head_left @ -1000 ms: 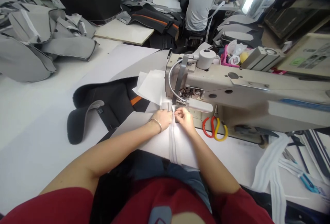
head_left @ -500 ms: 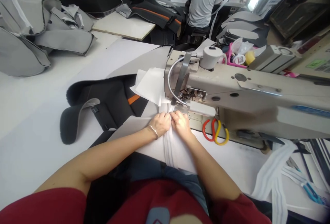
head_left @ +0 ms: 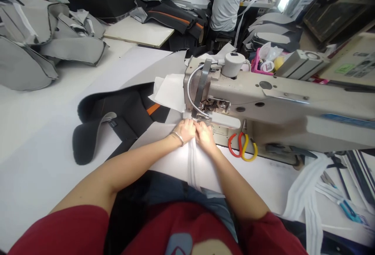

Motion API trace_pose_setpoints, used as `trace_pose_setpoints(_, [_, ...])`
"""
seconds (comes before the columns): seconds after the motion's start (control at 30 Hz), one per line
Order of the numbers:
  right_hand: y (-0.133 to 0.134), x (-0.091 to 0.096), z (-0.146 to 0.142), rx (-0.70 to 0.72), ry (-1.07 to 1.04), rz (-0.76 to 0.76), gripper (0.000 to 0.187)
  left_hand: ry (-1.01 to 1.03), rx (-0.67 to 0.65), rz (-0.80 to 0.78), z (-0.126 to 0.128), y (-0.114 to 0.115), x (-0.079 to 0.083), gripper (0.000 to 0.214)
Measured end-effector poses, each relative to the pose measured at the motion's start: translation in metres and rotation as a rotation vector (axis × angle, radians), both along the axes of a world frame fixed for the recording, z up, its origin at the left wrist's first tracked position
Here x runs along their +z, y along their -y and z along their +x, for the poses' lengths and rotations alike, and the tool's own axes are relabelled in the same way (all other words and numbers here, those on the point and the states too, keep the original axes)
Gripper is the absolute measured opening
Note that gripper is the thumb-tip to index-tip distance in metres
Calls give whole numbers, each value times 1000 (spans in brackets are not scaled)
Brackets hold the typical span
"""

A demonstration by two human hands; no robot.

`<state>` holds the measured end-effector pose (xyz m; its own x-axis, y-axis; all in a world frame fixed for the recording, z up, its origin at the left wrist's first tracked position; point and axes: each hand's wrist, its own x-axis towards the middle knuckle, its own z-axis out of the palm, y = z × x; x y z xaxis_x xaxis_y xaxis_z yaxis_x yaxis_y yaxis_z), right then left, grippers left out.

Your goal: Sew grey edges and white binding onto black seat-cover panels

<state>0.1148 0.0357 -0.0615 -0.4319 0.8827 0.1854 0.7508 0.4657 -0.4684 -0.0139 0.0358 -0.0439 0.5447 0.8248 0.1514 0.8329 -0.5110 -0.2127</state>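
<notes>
My left hand (head_left: 185,130) and my right hand (head_left: 205,135) lie side by side on a white zipper strip (head_left: 193,165) and the white fabric panel (head_left: 170,157) under it. Both hands have curled fingers pressing the strip down just in front of the needle area of a beige sewing machine (head_left: 263,98). The strip runs back from the needle toward my lap. A thin bracelet is on my left wrist. The fingertips are partly hidden under the machine head.
Red-and-yellow scissors (head_left: 243,147) lie right of my hands. A black piece with orange stripe (head_left: 117,118) lies left. Grey cut pieces (head_left: 43,47) pile at far left. White zipper strips (head_left: 307,192) hang at right. A person in a white shirt (head_left: 228,0) sits beyond.
Both hands have slid forward with the strip, closer to the needle, and come together. The view has shifted slightly.
</notes>
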Motion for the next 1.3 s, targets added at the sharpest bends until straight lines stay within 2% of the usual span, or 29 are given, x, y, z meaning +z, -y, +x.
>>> trace_pose_setpoints(0.07, [2,3,3,-38,-140,22,35,-7,14,-20,0,4,10,28])
trace_pose_setpoints(0.17, [16,20,4,-157,-348,40,26,-10,55,33,0,18,31,27])
trace_pose_setpoints(0.23, [32,37,0,-127,-415,-124,21,-17,78,33,-2,24,44,27])
trace_pose_setpoints(0.3, [49,50,-6,8,-410,-416,20,-44,99,-68,-5,23,56,27])
trace_pose_setpoints(0.37, [61,55,-16,134,-368,-607,24,-76,134,-229,-9,11,66,24])
trace_pose_setpoints(0.53, [70,36,-55,230,-405,-682,65,-164,150,-577,-19,-30,84,24])
trace_pose_setpoints(0.63, [66,27,-86,306,-461,-612,79,-188,85,-643,-18,-34,85,23])
trace_pose_setpoints(0.77, [59,34,-105,358,-342,-507,74,-240,54,-588,-13,-17,72,20])
trace_pose_setpoints(0.83, [59,44,-95,456,-201,-459,62,-237,40,-554,-12,-6,64,20])
trace_pose_setpoints(0.9, [59,54,-73,537,-42,-382,39,-216,9,-529,-13,1,57,21])
trace_pose_setpoints(0.93, [59,58,-60,499,51,-337,28,-205,-4,-520,-13,3,54,21])
trace_pose_setpoints(0.97, [58,61,-46,395,150,-287,23,-195,-13,-516,-14,4,53,21])
trace_pose_setpoints(1.07, [48,61,-12,72,337,-122,27,-163,-13,-514,-15,4,51,17])
trace_pose_setpoints(1.1, [42,58,-4,45,343,-70,29,-151,-13,-516,-16,4,51,17])
trace_pose_setpoints(1.2, [23,41,8,149,217,5,31,-128,-16,-527,-18,1,51,16])
trace_pose_setpoints(1.3, [10,22,10,190,-57,-71,22,-117,-27,-508,-21,0,48,18])
